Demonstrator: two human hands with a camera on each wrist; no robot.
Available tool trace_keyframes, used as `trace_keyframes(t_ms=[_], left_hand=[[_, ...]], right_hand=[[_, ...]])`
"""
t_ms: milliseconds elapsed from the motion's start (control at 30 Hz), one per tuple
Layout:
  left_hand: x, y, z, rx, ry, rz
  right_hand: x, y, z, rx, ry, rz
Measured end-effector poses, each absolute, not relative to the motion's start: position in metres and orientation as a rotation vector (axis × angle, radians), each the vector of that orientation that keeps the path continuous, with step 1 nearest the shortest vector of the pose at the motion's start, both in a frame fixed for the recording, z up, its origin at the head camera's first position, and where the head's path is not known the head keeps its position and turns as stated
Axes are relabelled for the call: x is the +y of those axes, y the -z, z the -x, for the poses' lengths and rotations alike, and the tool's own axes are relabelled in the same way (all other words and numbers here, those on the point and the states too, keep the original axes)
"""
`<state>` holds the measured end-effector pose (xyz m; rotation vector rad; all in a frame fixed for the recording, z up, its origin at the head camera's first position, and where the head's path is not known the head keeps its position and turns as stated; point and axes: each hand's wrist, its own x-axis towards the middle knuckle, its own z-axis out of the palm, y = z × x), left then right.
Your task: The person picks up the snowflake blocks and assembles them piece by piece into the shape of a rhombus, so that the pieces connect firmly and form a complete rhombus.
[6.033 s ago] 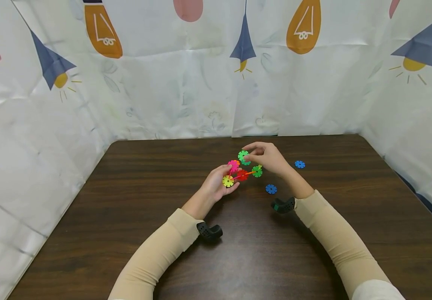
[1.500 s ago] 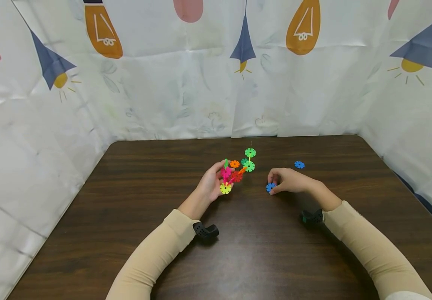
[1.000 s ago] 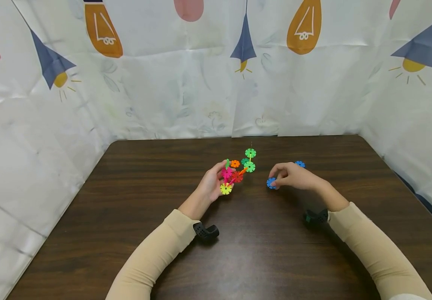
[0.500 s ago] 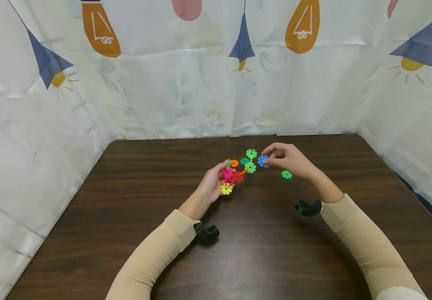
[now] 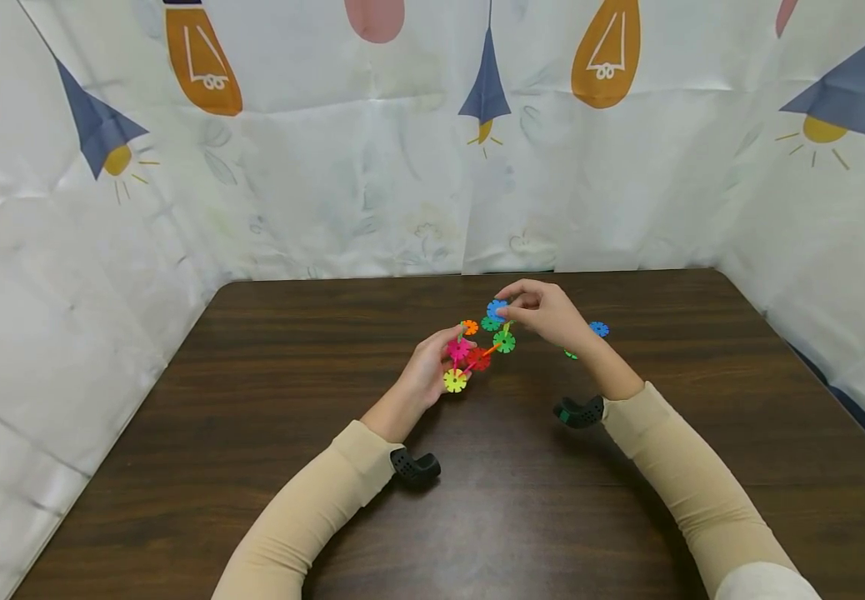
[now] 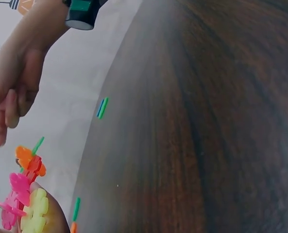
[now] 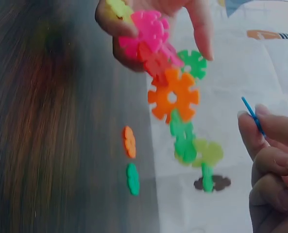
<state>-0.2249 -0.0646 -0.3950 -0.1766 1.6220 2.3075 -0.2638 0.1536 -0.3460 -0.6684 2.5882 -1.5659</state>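
Observation:
In the head view my left hand (image 5: pixel 425 367) grips a chain of interlocking plastic snowflake discs. A yellow disc (image 5: pixel 455 381), a pink disc (image 5: pixel 459 348), a red disc (image 5: pixel 479 359) and a green disc (image 5: pixel 503 342) show along it. My right hand (image 5: pixel 541 308) pinches a blue snowflake disc (image 5: pixel 496 311) between thumb and fingers, by the chain's far end. From the right wrist, this blue disc (image 7: pixel 253 115) appears edge-on and apart from the chain. A dark disc (image 7: pixel 224 183) also shows at the chain's end there. The left wrist view catches only part of the chain, with its yellow disc (image 6: pixel 35 213).
Loose on the dark wooden table (image 5: pixel 327 358) lie an orange disc (image 5: pixel 469 327) and a teal disc (image 5: pixel 490 323) beyond the chain. Another blue disc (image 5: pixel 599 329) and a partly hidden green disc (image 5: pixel 571 355) lie by my right forearm. Patterned cloth (image 5: pixel 417 192) surrounds the table.
The green disc held earlier by my right hand joined the chain. My right hand then picked the nearer blue disc off the table and carried it left to the chain's end.

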Motion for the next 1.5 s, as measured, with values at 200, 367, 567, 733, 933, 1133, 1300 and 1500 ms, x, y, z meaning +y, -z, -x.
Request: trace_keyframes(t_ms=[200,367,567,733,933,1133,1300,1500], left_hand=[[-0.065,0.397,0.227,1.671,-2.294,0.127],[-0.065,0.397,0.227,1.668,-2.288,0.110],[-0.065,0.396,0.226,1.676,-2.273,0.114],[-0.063,0.395,0.226,1.653,-2.275,0.123],[-0.062,0.395,0.225,1.654,-2.268,0.122],[-0.062,0.395,0.225,1.668,-2.252,0.123],[-0.062,0.394,0.226,1.681,-2.237,0.110],[-0.065,0.391,0.228,1.763,-2.207,0.039]], right_hand=[[0.137,0.347,0.270,2.633,1.534,0.677],[0.127,0.348,0.273,2.679,1.432,0.696],[0.121,0.349,0.274,2.688,1.366,0.671],[0.118,0.350,0.274,2.686,1.367,0.672],[0.116,0.352,0.274,2.701,1.353,0.682],[0.115,0.351,0.274,2.694,1.351,0.661],[0.116,0.351,0.274,2.678,1.347,0.667],[0.115,0.350,0.275,2.653,1.367,0.597]])
